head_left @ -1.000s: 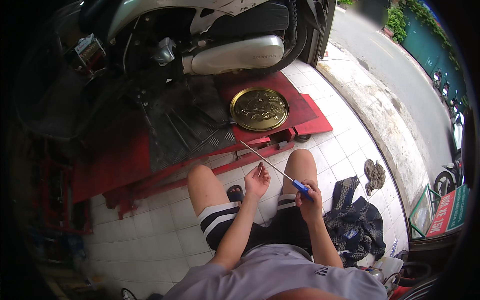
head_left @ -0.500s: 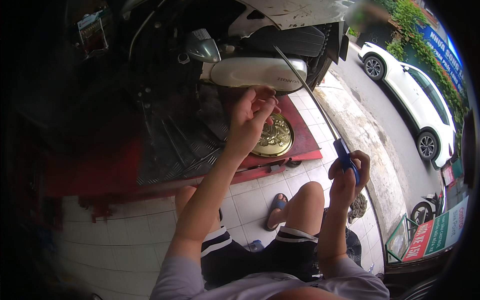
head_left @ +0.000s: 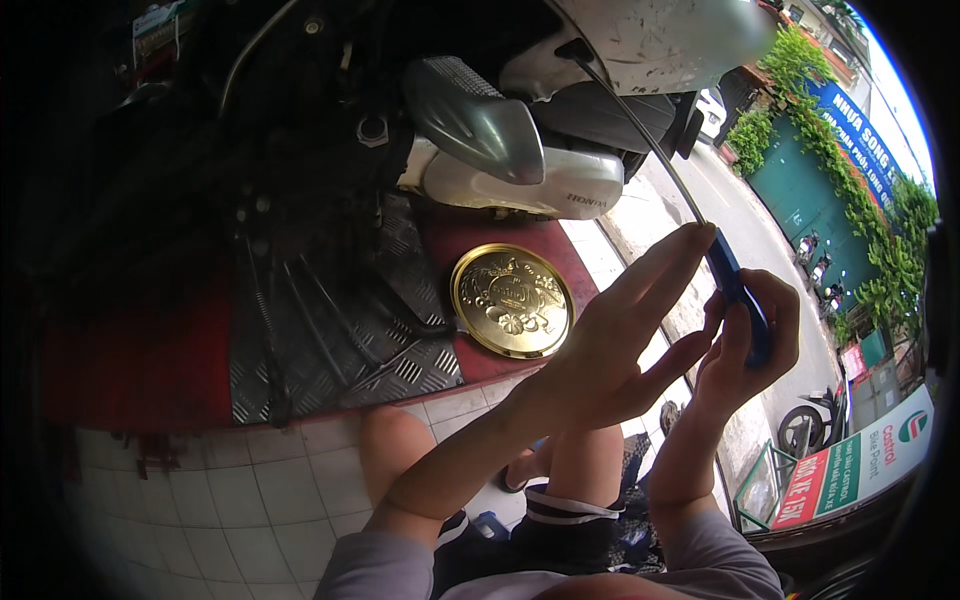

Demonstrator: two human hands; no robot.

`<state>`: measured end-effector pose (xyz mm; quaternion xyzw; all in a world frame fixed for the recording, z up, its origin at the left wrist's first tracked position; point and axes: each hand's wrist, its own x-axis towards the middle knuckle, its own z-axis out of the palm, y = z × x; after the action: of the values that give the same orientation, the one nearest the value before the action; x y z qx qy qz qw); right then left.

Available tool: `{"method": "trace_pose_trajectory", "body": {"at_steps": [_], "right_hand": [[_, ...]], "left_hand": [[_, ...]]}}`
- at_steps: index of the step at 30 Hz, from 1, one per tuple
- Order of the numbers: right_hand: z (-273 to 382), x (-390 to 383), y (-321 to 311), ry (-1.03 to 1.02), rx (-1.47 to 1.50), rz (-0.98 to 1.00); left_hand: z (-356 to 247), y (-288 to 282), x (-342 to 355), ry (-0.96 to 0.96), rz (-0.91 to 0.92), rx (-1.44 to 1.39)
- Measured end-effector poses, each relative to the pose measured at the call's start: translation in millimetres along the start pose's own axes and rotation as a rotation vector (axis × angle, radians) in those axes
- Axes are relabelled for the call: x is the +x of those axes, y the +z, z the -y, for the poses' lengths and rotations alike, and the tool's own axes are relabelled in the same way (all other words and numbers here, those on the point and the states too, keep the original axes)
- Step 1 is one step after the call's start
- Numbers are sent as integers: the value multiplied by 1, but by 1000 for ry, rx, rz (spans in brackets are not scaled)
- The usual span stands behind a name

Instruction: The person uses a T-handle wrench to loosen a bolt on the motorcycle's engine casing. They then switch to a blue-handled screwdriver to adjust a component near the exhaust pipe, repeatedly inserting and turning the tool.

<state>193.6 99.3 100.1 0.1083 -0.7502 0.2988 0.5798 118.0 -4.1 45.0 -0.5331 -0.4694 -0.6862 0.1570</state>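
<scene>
My right hand (head_left: 745, 350) is closed around the blue handle of a long screwdriver (head_left: 728, 268). The slim metal shaft slants up and left to a dark opening at the edge of the motorbike's pale body panel (head_left: 640, 60); I cannot tell whether the tip is seated there. Fingers stretched out and thumb apart, my left hand (head_left: 625, 345) reaches over to the screwdriver. Its fingertips are at the top of the handle, seemingly touching it. Below the panel are a silver guard (head_left: 480, 120) and the grey exhaust cover (head_left: 560, 185).
A round gold embossed tray (head_left: 512, 300) lies on the red lift platform (head_left: 140, 370), beside its metal tread plate (head_left: 300, 385). White floor tiles (head_left: 250, 500) lie in front. At the right are a signboard (head_left: 860, 470), a parked motorbike (head_left: 805, 425) and the street (head_left: 755, 210).
My left hand has moved right, from in front of the exhaust cover to the screwdriver. The right hand and screwdriver have risen slightly. The view has shifted, and the white car is mostly hidden.
</scene>
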Motion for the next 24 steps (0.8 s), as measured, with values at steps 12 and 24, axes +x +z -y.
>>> {"method": "trace_pose_trajectory", "body": {"at_steps": [12, 24], "right_hand": [[19, 31, 24, -153, -186, 99], [17, 26, 27, -213, -294, 155]], "left_hand": [[-4, -19, 4, -33, -1, -110], [6, -25, -1, -130, 35, -286]]}}
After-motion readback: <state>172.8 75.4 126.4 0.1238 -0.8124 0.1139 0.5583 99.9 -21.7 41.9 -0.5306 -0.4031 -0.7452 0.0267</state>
